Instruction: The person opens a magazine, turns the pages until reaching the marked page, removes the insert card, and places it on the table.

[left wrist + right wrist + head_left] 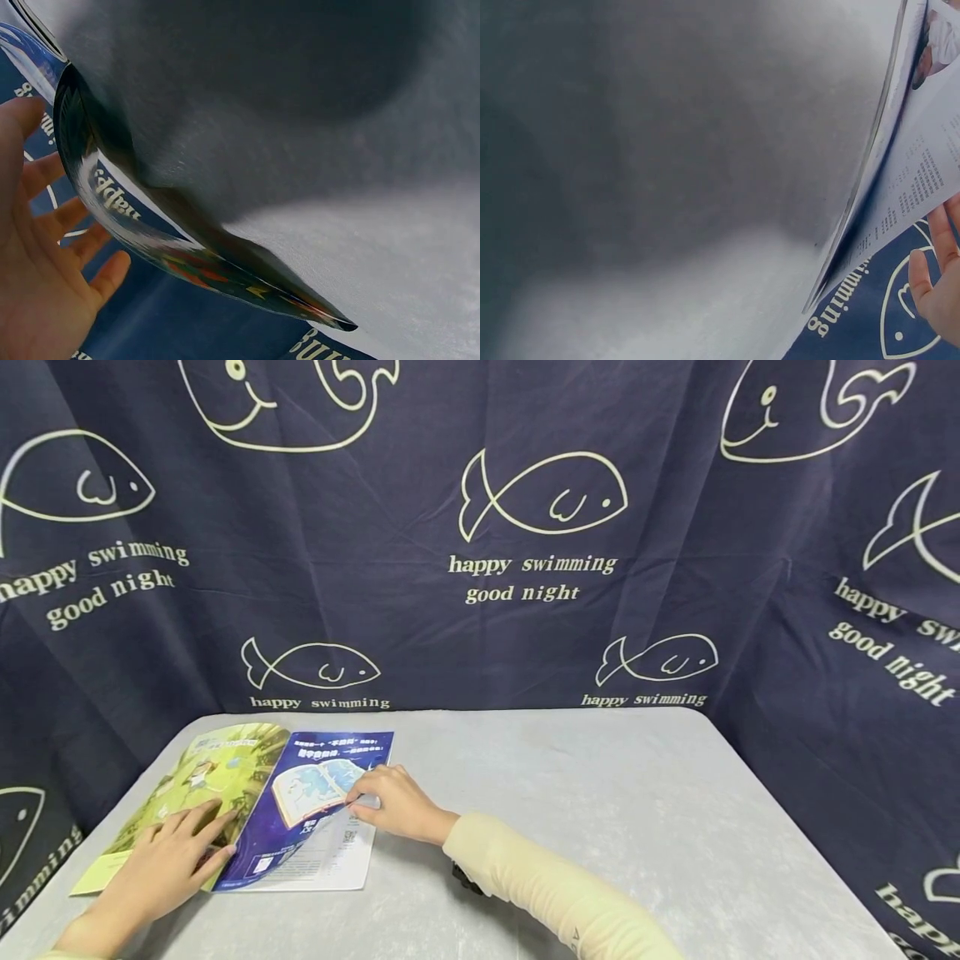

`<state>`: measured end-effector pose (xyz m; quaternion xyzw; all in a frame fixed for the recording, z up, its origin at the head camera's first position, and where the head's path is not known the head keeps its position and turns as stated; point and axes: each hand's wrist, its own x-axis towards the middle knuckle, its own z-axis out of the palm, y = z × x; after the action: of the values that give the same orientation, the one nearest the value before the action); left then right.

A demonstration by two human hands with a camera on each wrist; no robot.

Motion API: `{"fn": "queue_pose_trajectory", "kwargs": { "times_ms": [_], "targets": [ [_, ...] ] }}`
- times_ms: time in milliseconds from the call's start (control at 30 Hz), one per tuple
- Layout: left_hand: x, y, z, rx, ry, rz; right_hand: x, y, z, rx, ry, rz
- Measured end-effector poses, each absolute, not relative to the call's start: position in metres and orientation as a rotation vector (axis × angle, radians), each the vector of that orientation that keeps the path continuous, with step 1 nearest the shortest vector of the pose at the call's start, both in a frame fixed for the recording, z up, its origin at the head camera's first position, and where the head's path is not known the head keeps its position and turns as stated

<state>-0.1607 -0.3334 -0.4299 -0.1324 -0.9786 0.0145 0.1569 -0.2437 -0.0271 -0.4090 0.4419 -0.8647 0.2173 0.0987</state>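
An open magazine lies toward the table's left side. On its green illustrated left page rests my left hand, fingers spread, thumb close to the fold. My right hand pinches the outer edge of the dark blue right page, which is lifted and curved. Below that raised page shows a white printed page. In the left wrist view, the left hand appears beside the bowed edge of a glossy page. Small print covers the page beside the right hand in the right wrist view.
The magazine lies on a pale grey table with rounded far corners. Dark blue curtains with fish outlines and lettering hang behind it and along both sides. A small black object shows under the right sleeve.
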Motion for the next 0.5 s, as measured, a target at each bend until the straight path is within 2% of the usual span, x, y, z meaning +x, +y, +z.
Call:
{"fn": "queue_pose_trajectory", "kwargs": {
  "times_ms": [500],
  "targets": [
    [-0.1609, -0.3279, -0.4246, -0.451, -2.935, -0.206, -0.2452, -0.0326, -0.4028, 1.274, -2.515, 0.660]
  ]
}}
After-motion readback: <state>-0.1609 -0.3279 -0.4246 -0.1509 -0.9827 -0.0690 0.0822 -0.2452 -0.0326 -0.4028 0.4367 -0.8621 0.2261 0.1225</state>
